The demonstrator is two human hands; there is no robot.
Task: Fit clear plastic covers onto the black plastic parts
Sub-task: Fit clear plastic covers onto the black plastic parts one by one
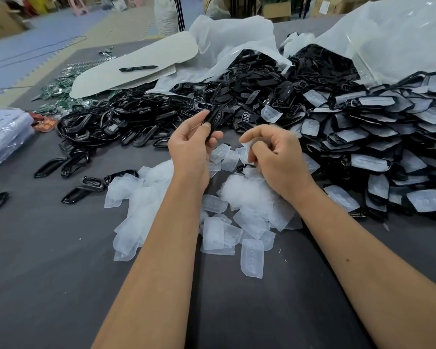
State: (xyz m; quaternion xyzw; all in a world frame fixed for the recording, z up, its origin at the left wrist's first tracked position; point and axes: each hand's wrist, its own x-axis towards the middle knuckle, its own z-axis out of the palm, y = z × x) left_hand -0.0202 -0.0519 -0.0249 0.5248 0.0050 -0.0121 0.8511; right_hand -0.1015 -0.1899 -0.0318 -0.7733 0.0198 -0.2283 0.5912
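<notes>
Here the left hand (189, 144) pinches one black part (215, 119) above the grey worktop (48, 248), its long axis tilted up and away. The right hand (275, 157), fingers curled, pinches one clear cover (244, 151) over the loose cover pile (247, 197). Neither shows readable writing.

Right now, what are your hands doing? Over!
Left hand holds a black part. Right hand fingers pinch a clear cover. Cover not yet on. Nothing between them.
</notes>
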